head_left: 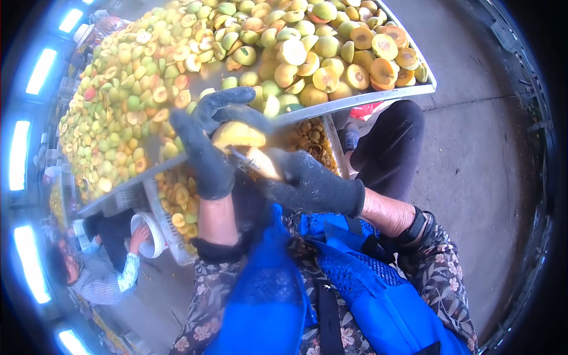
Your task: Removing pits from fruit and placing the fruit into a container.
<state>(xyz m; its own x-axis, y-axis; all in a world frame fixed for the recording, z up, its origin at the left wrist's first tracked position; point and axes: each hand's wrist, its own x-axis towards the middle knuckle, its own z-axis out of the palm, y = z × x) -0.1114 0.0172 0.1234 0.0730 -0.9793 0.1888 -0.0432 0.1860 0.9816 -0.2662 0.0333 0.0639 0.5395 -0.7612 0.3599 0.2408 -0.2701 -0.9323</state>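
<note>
My left hand [212, 142], in a dark grey work glove, closes its fingers and thumb round a yellow peach half [239, 135]. Close below and to the right, my right hand [313, 182], gloved alike, is wrapped round a small hand tool [263, 164] with a pale handle. Its thin metal tip reaches the underside of the fruit. Glare and blur hide exactly how the tip meets the flesh. Both hands are over the near edge of a metal-rimmed table [378, 96] heaped with yellow-green peach halves [325, 47].
Beneath the table, crates hold more cut fruit [177, 198] and brownish pieces [316, 139]. At left, another person [103, 275] sits with a hand on a white bucket [148, 235]. A dark-trousered leg [390, 148] is under the table at right. Concrete floor [467, 148] lies beyond.
</note>
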